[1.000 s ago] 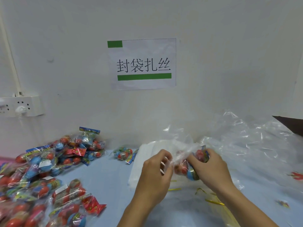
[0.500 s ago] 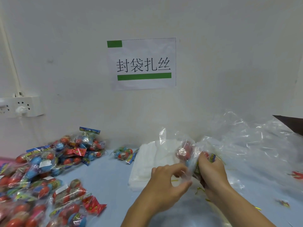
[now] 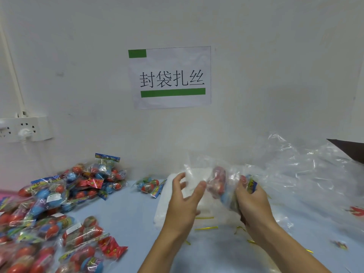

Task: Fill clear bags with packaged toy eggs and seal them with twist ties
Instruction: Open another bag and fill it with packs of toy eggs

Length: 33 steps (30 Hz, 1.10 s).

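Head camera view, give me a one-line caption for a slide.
Right hand grips a clear bag of toy eggs while the left hand opens beside it, gold twist ties below.

The left hand point(image 3: 184, 201) lets go of the bag's neck and now hangs open, fingers spread, a little apart from the clear bag point(image 3: 222, 184). A moment ago it pinched the plastic. The right hand point(image 3: 254, 201) now holds the bag of toy eggs alone, and the bag sits higher and looks blurry.

packing workstation, wall sign point(image 3: 171, 77), egg packets point(image 3: 59, 203)
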{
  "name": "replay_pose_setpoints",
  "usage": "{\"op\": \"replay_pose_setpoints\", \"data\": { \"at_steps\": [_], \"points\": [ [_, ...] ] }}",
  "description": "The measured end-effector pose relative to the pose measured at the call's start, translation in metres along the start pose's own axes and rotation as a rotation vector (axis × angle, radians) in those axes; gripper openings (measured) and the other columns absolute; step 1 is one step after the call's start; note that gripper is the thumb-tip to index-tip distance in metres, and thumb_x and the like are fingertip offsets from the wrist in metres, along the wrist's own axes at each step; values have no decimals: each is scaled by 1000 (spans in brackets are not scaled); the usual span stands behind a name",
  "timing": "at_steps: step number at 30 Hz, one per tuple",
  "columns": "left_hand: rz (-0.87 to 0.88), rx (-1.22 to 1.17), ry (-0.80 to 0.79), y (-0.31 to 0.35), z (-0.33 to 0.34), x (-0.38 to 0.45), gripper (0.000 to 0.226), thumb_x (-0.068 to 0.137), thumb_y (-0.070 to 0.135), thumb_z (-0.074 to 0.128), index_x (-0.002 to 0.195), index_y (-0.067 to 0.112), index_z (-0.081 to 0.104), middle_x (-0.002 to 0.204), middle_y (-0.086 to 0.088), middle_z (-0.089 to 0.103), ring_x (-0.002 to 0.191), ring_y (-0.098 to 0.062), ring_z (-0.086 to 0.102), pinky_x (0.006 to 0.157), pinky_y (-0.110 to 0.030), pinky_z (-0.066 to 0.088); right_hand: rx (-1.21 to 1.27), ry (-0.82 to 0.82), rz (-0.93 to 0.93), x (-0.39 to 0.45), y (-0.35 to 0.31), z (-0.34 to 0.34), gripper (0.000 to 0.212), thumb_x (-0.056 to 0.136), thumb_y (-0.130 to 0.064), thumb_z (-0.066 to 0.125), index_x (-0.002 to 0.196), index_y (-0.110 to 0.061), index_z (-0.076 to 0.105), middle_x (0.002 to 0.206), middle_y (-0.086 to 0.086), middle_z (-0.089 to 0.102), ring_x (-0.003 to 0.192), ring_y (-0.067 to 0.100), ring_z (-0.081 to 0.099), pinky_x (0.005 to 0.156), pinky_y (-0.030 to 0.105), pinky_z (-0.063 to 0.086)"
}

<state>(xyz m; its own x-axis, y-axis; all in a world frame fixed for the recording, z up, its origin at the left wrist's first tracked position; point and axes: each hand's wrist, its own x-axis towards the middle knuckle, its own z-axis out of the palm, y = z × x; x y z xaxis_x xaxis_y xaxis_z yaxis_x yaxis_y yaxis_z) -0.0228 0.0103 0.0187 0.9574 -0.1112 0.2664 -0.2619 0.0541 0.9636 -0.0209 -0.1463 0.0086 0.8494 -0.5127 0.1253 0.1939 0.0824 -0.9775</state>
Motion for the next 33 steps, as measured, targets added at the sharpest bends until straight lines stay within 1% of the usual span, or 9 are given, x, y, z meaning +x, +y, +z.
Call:
{"op": "replay_pose_setpoints", "data": {
  "at_steps": [3, 6, 10, 13, 16, 19, 24, 28, 33],
  "points": [
    [-15, -29, -151, -4, 4, -3, 69, 71, 59, 62, 133, 42, 37, 135, 10, 51, 106, -2, 65, 85, -33, 58, -32, -177, -52, -11, -2, 7, 35, 87, -46, 69, 99, -14, 72, 87, 5, 78, 82, 29, 75, 77, 48, 60],
    [5, -85, -170, -8, 5, -1, 60, 73, 55, 63, 127, 45, 40, 128, 10, 62, 107, -5, 67, 94, -44, 57, 1, -318, -33, -14, -5, 6, 39, 88, -48, 71, 109, -15, 71, 100, 10, 77, 98, 34, 74, 88, 55, 59],
    [12, -93, -140, -7, 5, 1, 50, 76, 54, 62, 119, 50, 38, 121, 17, 63, 99, 3, 68, 88, -36, 59, 104, -513, 2, -16, -9, 0, 47, 80, -39, 81, 119, -14, 69, 111, 16, 75, 102, 38, 72, 88, 60, 57],
    [36, -6, -54, -8, 6, 1, 71, 74, 51, 67, 134, 38, 31, 132, 6, 58, 109, -5, 65, 96, -34, 54, 36, -424, -47, -18, -9, 1, 49, 74, -38, 84, 113, -13, 69, 101, 11, 77, 93, 31, 75, 78, 49, 61],
    [183, 345, 164, -11, 3, 2, 88, 79, 46, 77, 145, 28, 23, 143, 9, 35, 133, -6, 35, 112, -31, 33, -147, -233, -136, -18, -4, 2, 28, 80, -33, 82, 103, -24, 68, 94, -4, 78, 86, 15, 74, 75, 35, 59],
    [422, 569, 400, -8, -1, 1, 77, 80, 52, 70, 141, 30, 29, 128, 17, 27, 120, 4, 22, 104, -25, 22, -236, -140, -215, -17, -2, 0, 21, 81, -34, 80, 95, -30, 65, 86, -12, 74, 79, 9, 69, 73, 28, 57],
    [546, 688, 172, -8, 5, 0, 51, 88, 64, 39, 136, 47, 44, 137, 31, 33, 134, 9, 22, 109, -9, 9, -319, -219, -420, -22, 0, 4, 24, 80, -26, 79, 90, -30, 58, 72, -2, 65, 57, 9, 53, 55, 22, 46],
    [565, 565, 78, -13, 6, 2, 19, 91, 28, 61, 107, 21, 70, 109, 19, 61, 110, -6, 53, 98, -30, 43, -426, -300, -522, -26, 7, 9, 20, 81, -29, 72, 88, -30, 54, 65, -7, 62, 51, 4, 48, 50, 17, 41],
    [694, 462, 120, -5, 9, -3, 10, 88, 20, 65, 89, 19, 75, 118, 11, 65, 118, -4, 54, 99, -13, 39, -548, -131, -467, -19, 11, 5, 22, 83, -24, 71, 77, -32, 50, 70, -25, 64, 60, 1, 58, 54, 14, 44]
  ]
}}
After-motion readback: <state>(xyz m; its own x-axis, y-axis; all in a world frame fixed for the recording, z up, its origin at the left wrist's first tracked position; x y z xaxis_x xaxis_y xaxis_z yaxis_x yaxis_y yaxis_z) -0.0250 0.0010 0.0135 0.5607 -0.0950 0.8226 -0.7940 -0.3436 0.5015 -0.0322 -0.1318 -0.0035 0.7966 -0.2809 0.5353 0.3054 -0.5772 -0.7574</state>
